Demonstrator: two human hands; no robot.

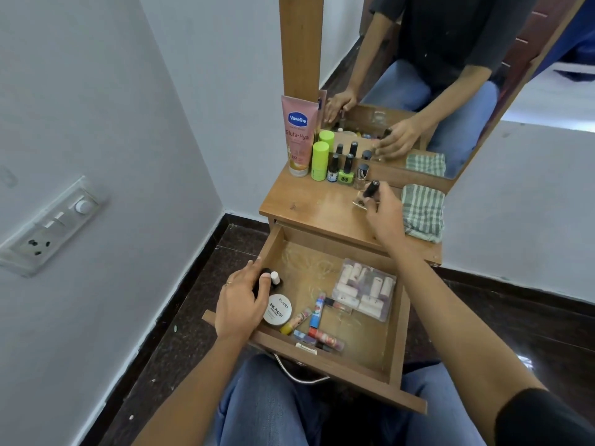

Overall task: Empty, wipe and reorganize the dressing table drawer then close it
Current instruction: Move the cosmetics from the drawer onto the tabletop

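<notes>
The drawer (400, 323) is pulled open below the surface (309, 204), part full. The left hand (240, 304), the nearer one, grips small bottles (274, 278) at the drawer's left wall. The right hand (384, 214) holds a tilted black-capped bottle (370, 189) over the surface, near the row (346, 170).

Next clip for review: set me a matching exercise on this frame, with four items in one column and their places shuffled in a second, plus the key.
Items
1. Vaseline tube
2. checked cloth
3. Zudio nail polish tin
4. black-capped bottle

Places
A. in the open drawer, next to the left hand, which grips a small dark bottle
B. gripped by the right hand
C. standing at the back left of the tabletop
D. lying at the tabletop's right edge

Pairs: 1-C, 2-D, 3-A, 4-B
</notes>
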